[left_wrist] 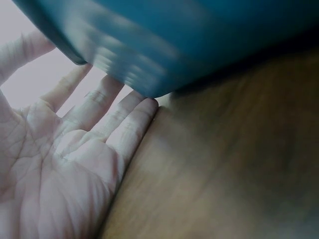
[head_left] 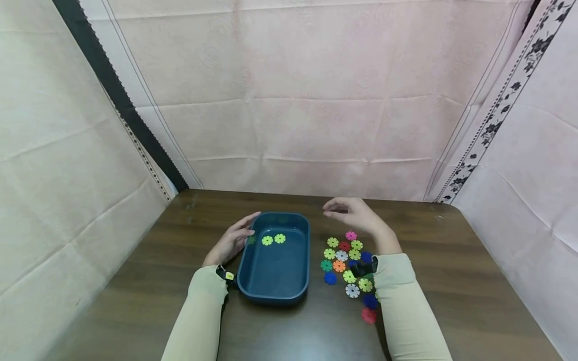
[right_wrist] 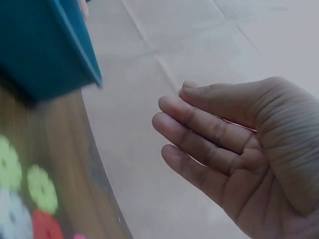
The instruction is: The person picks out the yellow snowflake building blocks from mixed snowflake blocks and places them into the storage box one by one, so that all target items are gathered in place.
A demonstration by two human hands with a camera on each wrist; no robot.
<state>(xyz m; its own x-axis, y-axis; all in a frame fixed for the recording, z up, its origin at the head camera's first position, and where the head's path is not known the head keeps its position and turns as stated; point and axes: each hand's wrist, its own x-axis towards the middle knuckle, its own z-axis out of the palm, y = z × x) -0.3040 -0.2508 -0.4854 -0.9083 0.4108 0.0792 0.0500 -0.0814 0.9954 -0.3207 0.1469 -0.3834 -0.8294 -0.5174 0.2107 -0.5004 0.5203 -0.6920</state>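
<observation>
My left hand point(head_left: 229, 244) grips the left wall of a deep blue rectangular tray point(head_left: 273, 295), thumb at the rim and fingers point(left_wrist: 130, 119) along the outside. Two yellow-green flower-shaped discs, one a yellow-green disc point(head_left: 267, 240), lie near the tray's far end. To the right of the tray, my right hand point(head_left: 354, 214) is raised beyond a spread of coloured flower discs point(head_left: 339, 265). Its fingers point(right_wrist: 199, 142) are loosely bent, the thumb tip close to the index finger, and nothing shows between them.
The discs are yellow-green, blue, white, red, orange, green and pink, some partly under the right wrist and sleeve. A red disc point(head_left: 368, 315) lies nearest me. Pale cloth point(head_left: 316, 125) hangs behind the brown wooden table point(head_left: 451, 281) and at both sides.
</observation>
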